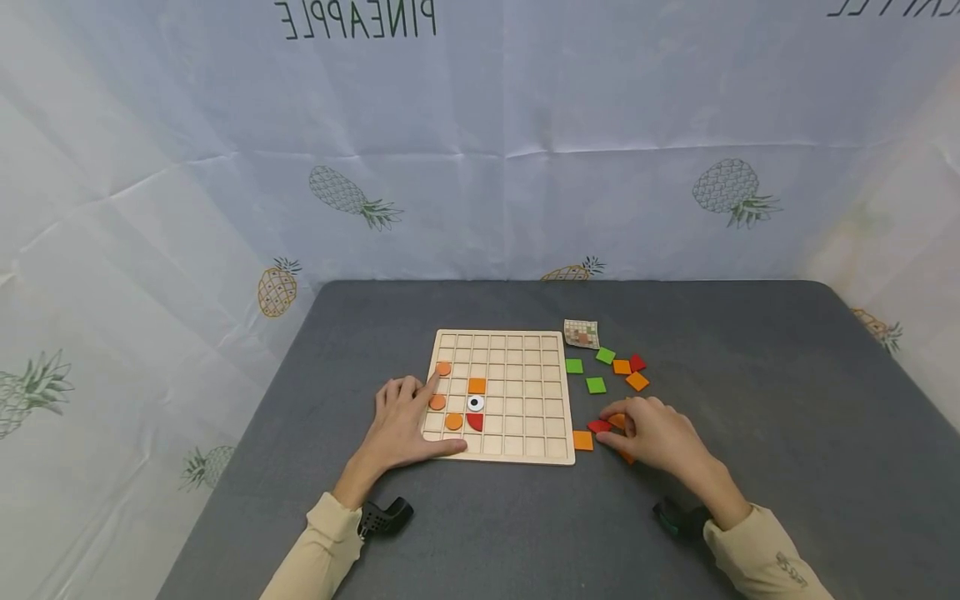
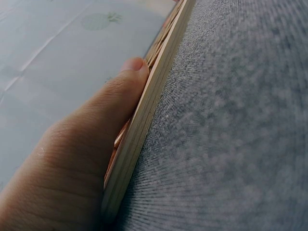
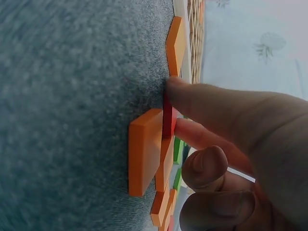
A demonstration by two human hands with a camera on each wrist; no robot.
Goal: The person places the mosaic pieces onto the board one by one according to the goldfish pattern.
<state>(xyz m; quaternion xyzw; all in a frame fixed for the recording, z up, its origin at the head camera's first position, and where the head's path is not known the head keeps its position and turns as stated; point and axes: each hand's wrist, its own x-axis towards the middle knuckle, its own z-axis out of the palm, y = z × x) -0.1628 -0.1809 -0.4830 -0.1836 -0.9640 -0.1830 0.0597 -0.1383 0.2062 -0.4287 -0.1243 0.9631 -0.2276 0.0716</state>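
Note:
A light wooden grid board (image 1: 525, 400) lies flat on the table. My left hand (image 1: 401, 421) rests over its left edge with fingers spread, and the thumb (image 2: 122, 91) lies along the near edge. Set in the grid are orange discs (image 1: 453, 422), an orange square (image 1: 477, 386), a white disc with a black dot (image 1: 476, 403) and a red quarter-circle (image 1: 475, 422). Right of the board, my right hand (image 1: 660, 433) pinches a red tile (image 3: 168, 114) between thumb and index finger, low at the tabletop. Fingers partly cover its outline. Orange tiles (image 3: 144, 151) lie right beside it.
Green squares (image 1: 596, 385), orange squares (image 1: 637, 381) and another red tile (image 1: 637, 362) lie scattered to the board's right. A single orange square (image 1: 582, 440) sits by its lower right corner. Behind them is a small printed pattern card (image 1: 581, 333). A pineapple-print curtain (image 1: 525, 208) hangs behind the table.

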